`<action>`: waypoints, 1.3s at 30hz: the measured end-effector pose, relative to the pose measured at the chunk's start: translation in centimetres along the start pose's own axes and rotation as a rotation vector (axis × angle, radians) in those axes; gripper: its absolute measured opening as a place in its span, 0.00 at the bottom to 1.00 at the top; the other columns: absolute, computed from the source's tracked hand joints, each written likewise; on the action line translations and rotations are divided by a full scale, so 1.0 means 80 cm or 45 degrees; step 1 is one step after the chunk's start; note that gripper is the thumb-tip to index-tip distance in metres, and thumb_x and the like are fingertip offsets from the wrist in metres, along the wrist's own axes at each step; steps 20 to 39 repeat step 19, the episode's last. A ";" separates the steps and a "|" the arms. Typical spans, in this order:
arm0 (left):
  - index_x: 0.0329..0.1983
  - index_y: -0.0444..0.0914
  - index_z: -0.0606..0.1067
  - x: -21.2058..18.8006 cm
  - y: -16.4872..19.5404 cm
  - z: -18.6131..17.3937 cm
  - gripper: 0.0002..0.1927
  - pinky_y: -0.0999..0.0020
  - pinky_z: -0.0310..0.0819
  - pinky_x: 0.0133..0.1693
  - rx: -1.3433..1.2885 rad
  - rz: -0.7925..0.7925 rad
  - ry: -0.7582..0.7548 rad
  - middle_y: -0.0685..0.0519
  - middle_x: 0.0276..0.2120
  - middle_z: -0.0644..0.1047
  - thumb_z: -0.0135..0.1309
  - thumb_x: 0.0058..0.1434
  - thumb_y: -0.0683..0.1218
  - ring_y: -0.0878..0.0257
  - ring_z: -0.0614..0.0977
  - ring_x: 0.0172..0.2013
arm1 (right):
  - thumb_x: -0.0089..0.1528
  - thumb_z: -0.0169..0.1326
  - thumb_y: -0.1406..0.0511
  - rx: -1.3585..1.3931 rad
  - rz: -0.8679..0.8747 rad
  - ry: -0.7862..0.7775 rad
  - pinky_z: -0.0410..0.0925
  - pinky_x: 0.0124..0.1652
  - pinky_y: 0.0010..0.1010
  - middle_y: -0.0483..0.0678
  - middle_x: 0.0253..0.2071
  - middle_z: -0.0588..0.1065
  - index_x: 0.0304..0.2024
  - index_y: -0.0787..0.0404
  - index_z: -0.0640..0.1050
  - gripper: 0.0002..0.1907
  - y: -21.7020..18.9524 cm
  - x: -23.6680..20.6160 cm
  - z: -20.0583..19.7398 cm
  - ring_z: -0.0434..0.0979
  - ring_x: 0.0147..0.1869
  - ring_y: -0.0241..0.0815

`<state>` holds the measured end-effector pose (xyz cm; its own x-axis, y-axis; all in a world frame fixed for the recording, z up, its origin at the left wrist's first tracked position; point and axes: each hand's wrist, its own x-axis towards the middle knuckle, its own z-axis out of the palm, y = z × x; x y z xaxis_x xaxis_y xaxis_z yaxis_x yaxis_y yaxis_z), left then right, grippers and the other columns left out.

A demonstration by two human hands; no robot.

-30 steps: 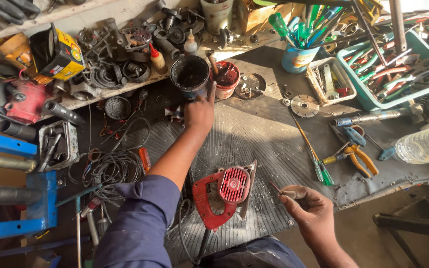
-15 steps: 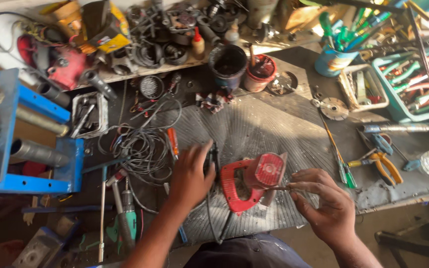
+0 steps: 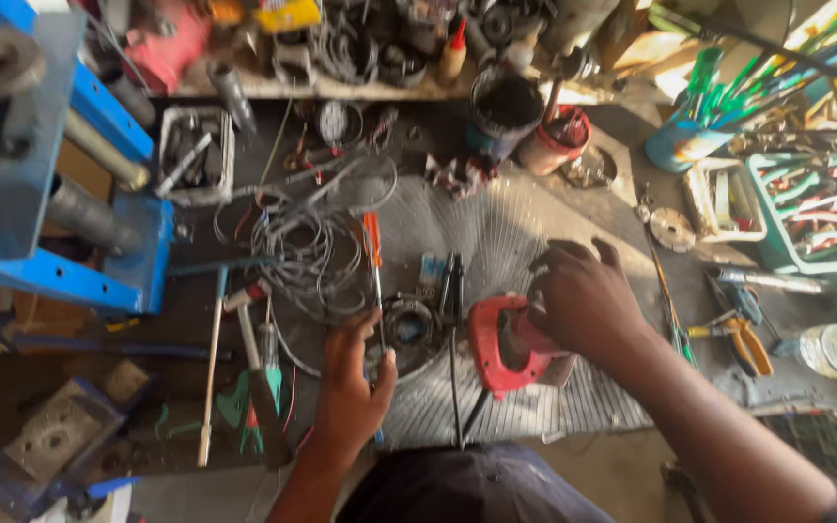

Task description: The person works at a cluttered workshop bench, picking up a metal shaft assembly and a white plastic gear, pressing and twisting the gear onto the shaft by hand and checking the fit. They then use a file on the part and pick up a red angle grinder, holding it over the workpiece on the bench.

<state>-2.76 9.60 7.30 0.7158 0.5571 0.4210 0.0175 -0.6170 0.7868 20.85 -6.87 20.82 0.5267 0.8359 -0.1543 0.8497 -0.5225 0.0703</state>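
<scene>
Shifted leftward, left hand [image 3: 349,397] grips a screwdriver [image 3: 373,263]; right hand [image 3: 583,295] clasps the red power tool [image 3: 498,344].

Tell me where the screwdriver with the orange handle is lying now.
In the head view, the orange-handled screwdriver lies left of centre on the bench, beside the tangle of grey wire, with its tip pointing toward the left hand.

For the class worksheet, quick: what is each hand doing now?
Left hand: closed on thin orange-handled screwdriver.
Right hand: resting on red plastic power tool, grip unclear.
</scene>
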 end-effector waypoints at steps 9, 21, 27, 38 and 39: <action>0.64 0.36 0.68 -0.021 -0.013 -0.032 0.28 0.55 0.68 0.61 -0.007 -0.094 0.044 0.41 0.59 0.73 0.58 0.59 0.39 0.45 0.74 0.60 | 0.52 0.62 0.55 -0.243 0.219 -0.306 0.58 0.67 0.61 0.44 0.51 0.77 0.35 0.51 0.85 0.12 -0.022 0.034 0.020 0.72 0.64 0.45; 0.65 0.37 0.67 -0.024 -0.021 -0.018 0.29 0.55 0.69 0.62 -0.113 -0.103 -0.025 0.43 0.60 0.73 0.58 0.60 0.39 0.46 0.74 0.62 | 0.55 0.62 0.57 -0.257 0.220 -0.412 0.57 0.68 0.62 0.46 0.50 0.78 0.37 0.49 0.86 0.10 -0.025 0.046 0.024 0.74 0.63 0.46; 0.65 0.37 0.67 -0.024 -0.021 -0.018 0.29 0.55 0.69 0.62 -0.113 -0.103 -0.025 0.43 0.60 0.73 0.58 0.60 0.39 0.46 0.74 0.62 | 0.55 0.62 0.57 -0.257 0.220 -0.412 0.57 0.68 0.62 0.46 0.50 0.78 0.37 0.49 0.86 0.10 -0.025 0.046 0.024 0.74 0.63 0.46; 0.65 0.37 0.67 -0.024 -0.021 -0.018 0.29 0.55 0.69 0.62 -0.113 -0.103 -0.025 0.43 0.60 0.73 0.58 0.60 0.39 0.46 0.74 0.62 | 0.55 0.62 0.57 -0.257 0.220 -0.412 0.57 0.68 0.62 0.46 0.50 0.78 0.37 0.49 0.86 0.10 -0.025 0.046 0.024 0.74 0.63 0.46; 0.65 0.37 0.67 -0.024 -0.021 -0.018 0.29 0.55 0.69 0.62 -0.113 -0.103 -0.025 0.43 0.60 0.73 0.58 0.60 0.39 0.46 0.74 0.62 | 0.55 0.62 0.57 -0.257 0.220 -0.412 0.57 0.68 0.62 0.46 0.50 0.78 0.37 0.49 0.86 0.10 -0.025 0.046 0.024 0.74 0.63 0.46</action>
